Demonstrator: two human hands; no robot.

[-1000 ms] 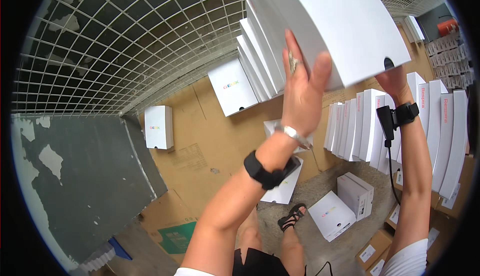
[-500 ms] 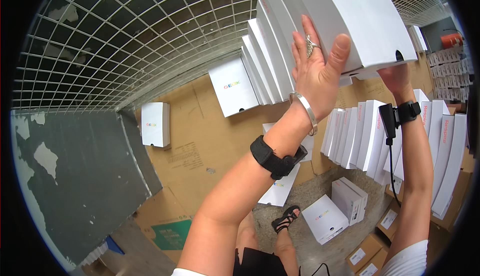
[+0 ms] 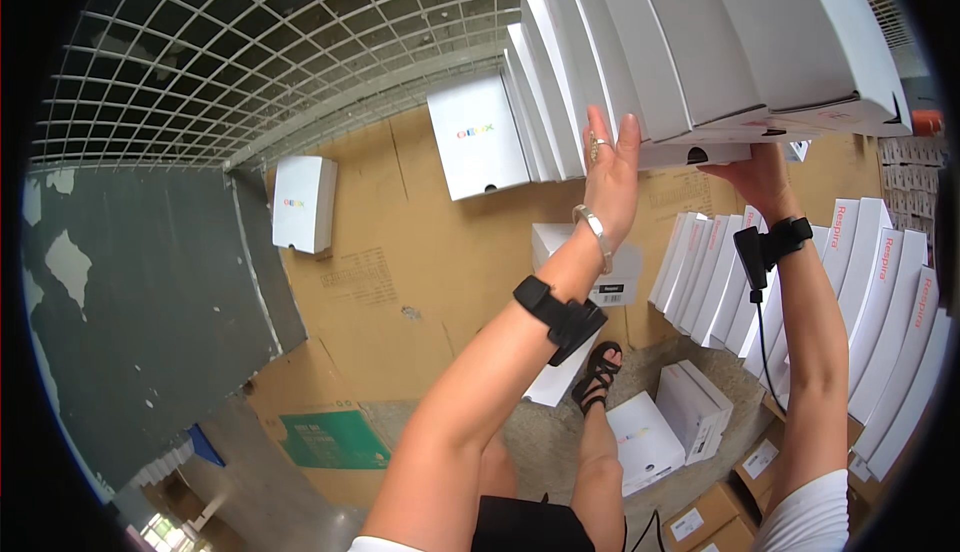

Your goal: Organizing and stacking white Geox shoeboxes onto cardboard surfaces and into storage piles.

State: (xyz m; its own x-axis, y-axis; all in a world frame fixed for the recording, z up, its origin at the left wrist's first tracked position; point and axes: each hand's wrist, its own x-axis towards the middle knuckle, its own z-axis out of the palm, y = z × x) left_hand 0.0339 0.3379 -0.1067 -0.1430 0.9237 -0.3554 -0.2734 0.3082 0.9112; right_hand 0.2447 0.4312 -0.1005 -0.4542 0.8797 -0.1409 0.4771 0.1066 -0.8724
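A tall stack of white shoeboxes [image 3: 720,42] rises at the upper right, its layers slightly staggered. My left hand [image 3: 612,177] lies along the stack's near left side, fingers and thumb stretched upward, wearing a ring and a bracelet. Beneath the overhanging upper boxes, my right hand [image 3: 765,182] is at the stack's near face, beside a box with a dark round finger hole. Its fingers reach leftward and some are partly hidden. Neither hand is wrapped round a box. A shorter stack, topped by a white shoebox [image 3: 480,137], adjoins the tall one on the left.
Cardboard sheets [image 3: 370,202] cover the floor by a wire mesh wall [image 3: 300,42]. A lone white shoebox [image 3: 304,202] sits left. Leaning rows of white boxes [image 3: 840,272] stand right, above brown cartons [image 3: 715,517]. More white boxes [image 3: 645,442] lie near my sandalled foot [image 3: 598,377].
Both hands have come down from the top white shoebox, which now rests on the stack, to lower boxes on its near side. The view has shifted too.
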